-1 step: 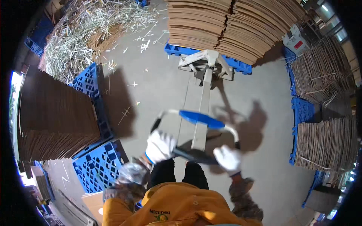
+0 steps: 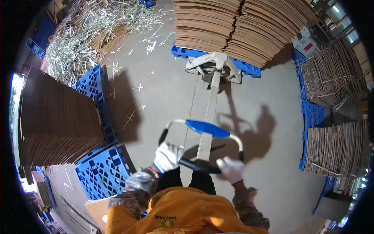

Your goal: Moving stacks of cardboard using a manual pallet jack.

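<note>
Head view, lower centre of the frame: the person's left hand (image 2: 168,157), in a white glove, is closed around the left end of a black grip bar (image 2: 193,165). The right hand (image 2: 230,170), gloved too, is curled at the bar's right end; how firmly it grasps cannot be told. The bar closes a looped handle with a blue plate (image 2: 207,128), and a pale shaft (image 2: 213,91) runs up to the pallet jack (image 2: 215,60) at upper centre. The jack stands right up against a blue pallet (image 2: 249,67) bearing tall stacked cardboard (image 2: 265,33); its forks are hidden.

The step in hand appears to be working the jack by its handle; the next move would call for an even two-handed hold and a straight line.

Farther out, a loaded stack (image 2: 58,121) fills the left, shredded strips (image 2: 93,35) the upper left, and bundled sheets (image 2: 337,148) the right.
</note>
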The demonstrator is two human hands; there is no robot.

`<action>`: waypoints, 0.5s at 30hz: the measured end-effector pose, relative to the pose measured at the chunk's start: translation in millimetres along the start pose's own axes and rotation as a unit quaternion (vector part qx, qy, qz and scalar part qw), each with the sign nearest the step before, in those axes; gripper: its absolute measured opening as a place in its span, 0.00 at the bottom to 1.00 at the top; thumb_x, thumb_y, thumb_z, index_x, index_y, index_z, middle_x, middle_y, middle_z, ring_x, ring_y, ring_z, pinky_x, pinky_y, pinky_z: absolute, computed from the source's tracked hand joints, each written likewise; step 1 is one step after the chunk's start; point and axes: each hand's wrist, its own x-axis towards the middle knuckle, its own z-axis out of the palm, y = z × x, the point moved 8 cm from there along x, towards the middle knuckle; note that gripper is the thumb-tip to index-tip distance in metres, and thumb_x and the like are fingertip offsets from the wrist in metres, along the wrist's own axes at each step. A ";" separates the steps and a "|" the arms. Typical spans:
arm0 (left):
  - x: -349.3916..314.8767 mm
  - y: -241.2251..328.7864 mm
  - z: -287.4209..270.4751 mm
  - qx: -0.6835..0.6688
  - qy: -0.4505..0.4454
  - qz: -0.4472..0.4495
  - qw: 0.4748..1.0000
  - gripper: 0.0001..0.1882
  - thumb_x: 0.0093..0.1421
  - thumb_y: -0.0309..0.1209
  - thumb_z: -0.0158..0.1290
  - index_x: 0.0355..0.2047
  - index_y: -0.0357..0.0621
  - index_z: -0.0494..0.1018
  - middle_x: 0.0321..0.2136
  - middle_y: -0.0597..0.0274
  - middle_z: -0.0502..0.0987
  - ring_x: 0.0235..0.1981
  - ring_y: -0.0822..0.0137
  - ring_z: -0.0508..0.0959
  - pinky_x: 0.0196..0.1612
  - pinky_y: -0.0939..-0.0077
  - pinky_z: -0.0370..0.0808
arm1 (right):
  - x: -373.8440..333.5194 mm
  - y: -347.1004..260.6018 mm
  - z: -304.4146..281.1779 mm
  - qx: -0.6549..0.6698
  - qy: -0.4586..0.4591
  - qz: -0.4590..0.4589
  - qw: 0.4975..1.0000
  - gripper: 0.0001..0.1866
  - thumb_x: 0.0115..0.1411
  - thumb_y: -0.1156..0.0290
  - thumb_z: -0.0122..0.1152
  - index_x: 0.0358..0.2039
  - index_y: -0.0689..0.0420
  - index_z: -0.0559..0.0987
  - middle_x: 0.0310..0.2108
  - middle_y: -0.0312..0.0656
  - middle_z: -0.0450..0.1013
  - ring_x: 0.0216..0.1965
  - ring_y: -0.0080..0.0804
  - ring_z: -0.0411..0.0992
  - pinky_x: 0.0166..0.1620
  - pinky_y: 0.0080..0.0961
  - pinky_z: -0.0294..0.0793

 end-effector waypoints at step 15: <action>-43.8 -97.0 39.5 -0.026 -0.137 0.035 0.990 0.10 0.39 0.41 0.57 0.21 0.54 0.75 0.20 0.60 0.78 0.25 0.55 0.79 0.29 0.61 0.72 | 28.2 -91.0 50.2 -0.034 0.044 0.199 0.978 0.24 0.62 0.50 0.44 0.22 0.54 0.79 0.22 0.49 0.74 0.24 0.50 0.74 0.29 0.46 0.70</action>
